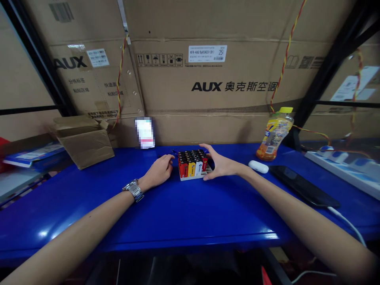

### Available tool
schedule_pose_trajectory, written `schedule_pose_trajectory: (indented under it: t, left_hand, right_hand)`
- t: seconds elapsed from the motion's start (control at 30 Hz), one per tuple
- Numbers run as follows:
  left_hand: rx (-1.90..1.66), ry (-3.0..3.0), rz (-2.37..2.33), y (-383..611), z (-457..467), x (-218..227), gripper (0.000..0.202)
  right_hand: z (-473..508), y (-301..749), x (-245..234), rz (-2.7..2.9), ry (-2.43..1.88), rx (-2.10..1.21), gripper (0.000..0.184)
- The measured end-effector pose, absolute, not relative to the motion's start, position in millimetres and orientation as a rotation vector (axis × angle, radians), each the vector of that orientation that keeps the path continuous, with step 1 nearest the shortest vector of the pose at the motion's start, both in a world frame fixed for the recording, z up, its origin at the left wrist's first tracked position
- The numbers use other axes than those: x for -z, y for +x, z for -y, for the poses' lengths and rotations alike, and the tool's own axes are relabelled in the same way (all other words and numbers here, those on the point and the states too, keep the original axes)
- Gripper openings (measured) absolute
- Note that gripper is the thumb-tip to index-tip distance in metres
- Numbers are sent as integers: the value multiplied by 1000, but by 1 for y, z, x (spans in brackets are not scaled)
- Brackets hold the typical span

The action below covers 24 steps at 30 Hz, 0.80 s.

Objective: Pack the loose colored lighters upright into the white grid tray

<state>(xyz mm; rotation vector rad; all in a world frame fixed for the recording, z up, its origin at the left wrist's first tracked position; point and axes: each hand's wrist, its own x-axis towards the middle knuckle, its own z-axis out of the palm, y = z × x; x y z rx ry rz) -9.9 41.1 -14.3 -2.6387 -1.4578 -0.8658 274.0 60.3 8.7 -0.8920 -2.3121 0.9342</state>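
Note:
A white tray [194,177] stands on the blue table, packed with upright lighters [190,168] in red, yellow and white with black tops. A few cells at its front right corner hold no lighter. My right hand [221,163] spans the tray's right end, thumb at the front corner and index finger reaching round the back. Just left of the tray my left hand [160,171] rests on the table with its fingers curled. Its fingertips are partly hidden, so whatever they may hold does not show. Small dark items lie behind that hand, too unclear to name.
A lit phone [145,132] leans against a large cardboard box [237,107] at the back. An open carton [86,146] stands left. To the right are a drink bottle [274,136], a white earphone case [258,166], a black phone [303,185] on a cable, and a power strip [346,172].

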Motion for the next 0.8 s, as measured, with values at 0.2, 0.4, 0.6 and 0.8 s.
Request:
schedule_pose_trajectory:
  t: [0.2, 0.4, 0.6, 0.8]
  left_hand:
    - [879, -2619, 1477, -9, -40, 15, 30]
    - [879, -2602, 1517, -10, -39, 14, 28]
    - [706, -2659, 1421, -7, -34, 10, 34]
    - [431, -2891, 1285, 5, -30, 9, 48]
  right_hand:
    - [-60, 278, -20, 2328, -962, -937, 121]
    - [-63, 299, -32, 2389, -1036, -1097, 118]
    - [-69, 329, -37, 2326, -1249, -1303, 116]
    - [-74, 335, -31, 2229, -1109, -1192, 103]
